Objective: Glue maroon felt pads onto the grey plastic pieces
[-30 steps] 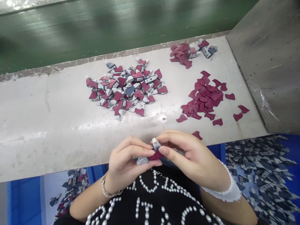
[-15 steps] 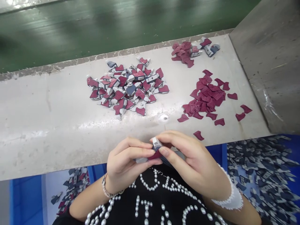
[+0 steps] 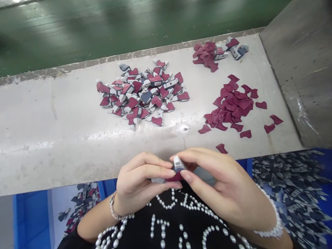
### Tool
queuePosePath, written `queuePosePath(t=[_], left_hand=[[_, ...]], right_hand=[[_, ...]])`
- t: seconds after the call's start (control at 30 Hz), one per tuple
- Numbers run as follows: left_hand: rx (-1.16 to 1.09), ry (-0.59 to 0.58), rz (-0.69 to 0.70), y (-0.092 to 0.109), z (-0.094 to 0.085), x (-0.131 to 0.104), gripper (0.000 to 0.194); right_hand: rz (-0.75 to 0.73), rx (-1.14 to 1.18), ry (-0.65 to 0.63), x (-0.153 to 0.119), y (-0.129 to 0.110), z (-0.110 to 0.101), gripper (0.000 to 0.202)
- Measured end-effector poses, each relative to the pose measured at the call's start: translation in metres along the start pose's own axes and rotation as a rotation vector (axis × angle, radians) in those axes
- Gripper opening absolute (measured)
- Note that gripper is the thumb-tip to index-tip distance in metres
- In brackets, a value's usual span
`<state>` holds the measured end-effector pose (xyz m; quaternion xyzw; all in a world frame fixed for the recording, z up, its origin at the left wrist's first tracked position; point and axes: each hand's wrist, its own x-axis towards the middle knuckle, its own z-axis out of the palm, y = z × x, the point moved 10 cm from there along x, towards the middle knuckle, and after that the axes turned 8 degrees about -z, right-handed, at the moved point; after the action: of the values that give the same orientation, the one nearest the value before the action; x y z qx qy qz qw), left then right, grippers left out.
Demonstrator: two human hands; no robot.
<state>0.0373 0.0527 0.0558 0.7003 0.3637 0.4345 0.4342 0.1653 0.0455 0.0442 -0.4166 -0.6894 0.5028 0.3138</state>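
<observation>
One long tabletop (image 3: 64, 138) is spanning the view; a left bin (image 3: 31, 218) and a right bin (image 3: 325, 166) are sitting below its near edge. Across the tabletop's middle a mixed pile (image 3: 145, 97) is lying, and towards its right side a maroon pile (image 3: 234, 109). At the tabletop's near edge, the right hand (image 3: 220, 183) is curling nearly closed, its thumb and fingers pinching a part (image 3: 178, 165); whether its palm is holding anything else, I cannot tell. From the other side the left hand (image 3: 142, 178) is pinching that part too, nearly closed, fingers above, thumb below. Grey, navy and maroon, the part is looking light and stiff, probably not fragile, its smooth faces perhaps being slippery; its broad sides are offering the surest hold, its narrow grey tip the poorest. Nearer the tabletop's edge, one patch (image 3: 221, 148) is lying flat, seeming thin and bendy, its rim best suiting fingertips.
</observation>
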Motion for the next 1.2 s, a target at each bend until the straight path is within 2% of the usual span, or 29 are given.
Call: queuePosePath(t=[0.23, 0.33, 0.43, 0.53, 0.73, 0.9, 1.07, 1.2], left_hand=[[0.1, 0.029, 0.017, 0.0, 0.001, -0.004, 0.024], [0.062, -0.001, -0.13, -0.017, 0.001, -0.002, 0.024], [0.118, -0.096, -0.274, -0.03, 0.006, 0.0, 0.024], [0.174, -0.167, -0.236, -0.023, 0.009, 0.005, 0.022], [0.135, -0.215, -0.201, -0.014, 0.011, 0.007, 0.024], [0.101, -0.182, -0.188, -0.012, 0.01, 0.007, 0.012], [0.03, -0.131, -0.117, -0.009, 0.011, 0.004, 0.013], [-0.049, -0.17, -0.249, -0.025, 0.014, 0.0, 0.02]], right_hand=[[0.003, -0.079, 0.031, 0.001, -0.004, 0.0, 0.016], [-0.024, -0.167, 0.034, 0.0, -0.006, 0.003, 0.025], [-0.054, -0.261, 0.039, -0.002, -0.006, 0.005, 0.032], [-0.063, -0.304, 0.041, -0.003, -0.005, 0.004, 0.032], [-0.09, -0.286, 0.003, -0.006, -0.008, 0.002, 0.032], [-0.09, -0.273, -0.03, -0.007, -0.009, 0.005, 0.033], [-0.147, -0.265, -0.041, -0.006, -0.016, 0.01, 0.027], [-0.084, -0.206, -0.06, -0.006, -0.005, 0.007, 0.036]])
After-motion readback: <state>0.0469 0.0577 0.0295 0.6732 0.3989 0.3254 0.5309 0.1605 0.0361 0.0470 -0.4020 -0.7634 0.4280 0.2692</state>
